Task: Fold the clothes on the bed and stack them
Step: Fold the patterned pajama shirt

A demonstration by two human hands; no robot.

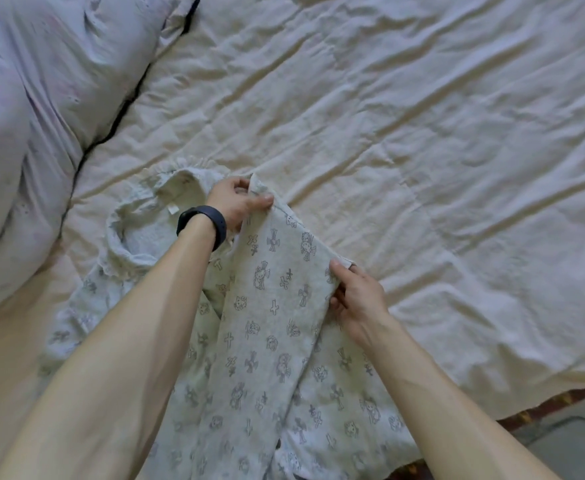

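Mid-fold on the bed: a pale grey soft-fabric garment printed w/ crosses & cartoon figures (267, 306) lies spread on the rumpled cream bedsheet (440, 133), its frilled collar (125, 223) toward the lilac duvet (24, 116). The left hand (237, 202), w/ a black wristband (203, 228), pinches the turned-over panel's top corner. The right hand (355, 299) pinches its outer edge lower down, thumb on top. Likely step: bringing one side over the middle. To do it well, hold the edge taut btwn both grips, lay it parallel to the centre line, and smooth creases before letting go.
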